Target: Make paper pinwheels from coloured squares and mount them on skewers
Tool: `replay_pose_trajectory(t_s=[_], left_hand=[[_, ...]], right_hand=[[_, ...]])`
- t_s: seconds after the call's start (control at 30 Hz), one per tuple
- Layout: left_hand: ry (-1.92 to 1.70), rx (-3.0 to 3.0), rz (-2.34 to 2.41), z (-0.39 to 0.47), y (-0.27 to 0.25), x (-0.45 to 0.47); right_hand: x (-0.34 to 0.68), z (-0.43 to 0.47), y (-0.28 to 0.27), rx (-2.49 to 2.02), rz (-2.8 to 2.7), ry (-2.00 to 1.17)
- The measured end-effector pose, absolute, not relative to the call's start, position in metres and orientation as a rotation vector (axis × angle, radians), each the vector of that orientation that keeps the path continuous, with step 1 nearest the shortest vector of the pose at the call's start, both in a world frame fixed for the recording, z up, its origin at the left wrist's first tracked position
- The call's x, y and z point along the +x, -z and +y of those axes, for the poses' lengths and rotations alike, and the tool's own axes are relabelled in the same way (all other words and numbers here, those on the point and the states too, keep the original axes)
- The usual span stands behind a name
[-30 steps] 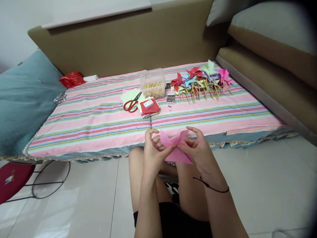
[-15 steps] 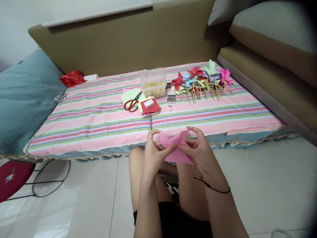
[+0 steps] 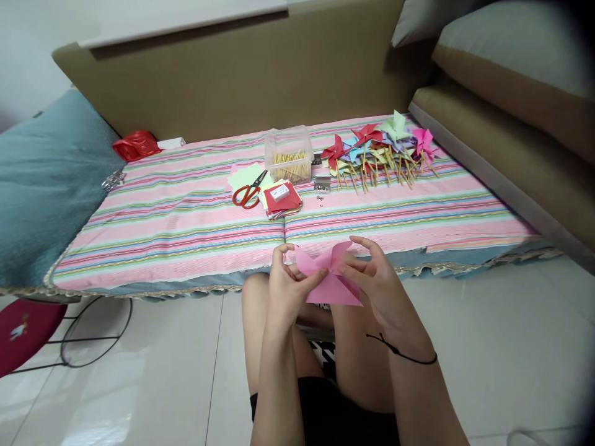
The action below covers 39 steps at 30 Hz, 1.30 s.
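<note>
Above my lap, in front of the seat's edge, both hands grip a pink paper pinwheel [image 3: 332, 291] with its corners partly folded in. My left hand [image 3: 289, 282] pinches it near the middle, thumb on top. On the other side my right hand [image 3: 374, 279] has thumb and fingers closed on the paper by its centre, with the index finger raised along the upper edge. The fingers hide part of the folds. Beyond the hands lie a stack of coloured paper squares [image 3: 290, 201] with a small white box [image 3: 279, 193] on it, and red-handled scissors [image 3: 248, 192].
A clear plastic tub [image 3: 297, 167] of wooden sticks stands at the back, beside a small open box [image 3: 322, 183] with metal bits before it. Finished pinwheels [image 3: 372, 155] are piled at the right. A red plastic bag [image 3: 136, 146] lies far left; a red stool [image 3: 28, 334] stands below.
My right thumb has drawn back slightly to the right from the paper's centre, while the left thumb stays pressed there. The paper has shifted a little to the left.
</note>
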<state>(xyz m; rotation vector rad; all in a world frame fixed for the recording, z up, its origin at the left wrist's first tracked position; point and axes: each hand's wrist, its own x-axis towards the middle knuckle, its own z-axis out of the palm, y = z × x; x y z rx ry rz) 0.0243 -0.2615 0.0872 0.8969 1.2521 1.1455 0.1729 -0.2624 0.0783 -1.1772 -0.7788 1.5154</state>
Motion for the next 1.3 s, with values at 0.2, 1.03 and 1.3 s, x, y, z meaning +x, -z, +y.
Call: replay_pose_trajectory(t_s=[0.2, 1.03, 1.3], left_hand=[[-1.144, 0.904, 1.264, -0.262, -0.089, 0.026], [-0.813, 1.243, 1.434, -0.269, -0.106, 0.014], [-0.735, 1.287, 1.403, -0.271, -0.100, 0.007]], right_hand=[[0.171, -0.264, -0.078, -1.171, -0.822, -1.499], [0.179, -0.268, -0.079, -1.421, -1.245, -1.470], [0.182, -0.270, -0.086, -1.427, -1.315, -1.515]])
